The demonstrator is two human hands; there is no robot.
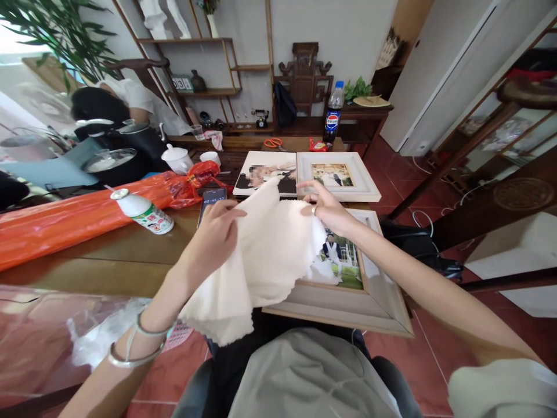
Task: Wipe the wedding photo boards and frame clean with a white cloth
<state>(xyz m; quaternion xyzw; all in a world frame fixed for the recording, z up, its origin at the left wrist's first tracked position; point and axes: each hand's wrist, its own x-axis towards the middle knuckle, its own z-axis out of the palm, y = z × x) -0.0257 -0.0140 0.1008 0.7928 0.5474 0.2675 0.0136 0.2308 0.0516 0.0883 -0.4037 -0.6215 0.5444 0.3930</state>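
A cream cloth [274, 244] with scalloped edges hangs between my two hands. My left hand [220, 232] pinches its left side, and part of the cloth drapes down below the table edge. My right hand [328, 212] grips the upper right part between thumb and fingers, with the index finger stretched out. Under the cloth lies a large framed photo [348, 261], partly hidden, at the table's front edge. Behind it, a smaller white-framed photo [368, 180] lies beside an unframed photo panel [248, 184]. A phone [214, 196] showing a timer is partly covered by my left hand.
An orange plastic-wrapped bundle [78, 209] lies at left, with a white bottle [143, 212] tipped against it. Behind are a white teapot [177, 158], a cup [210, 158], orange scissors [274, 143] and a cola bottle [333, 113]. A person [126, 101] leans over at the far left.
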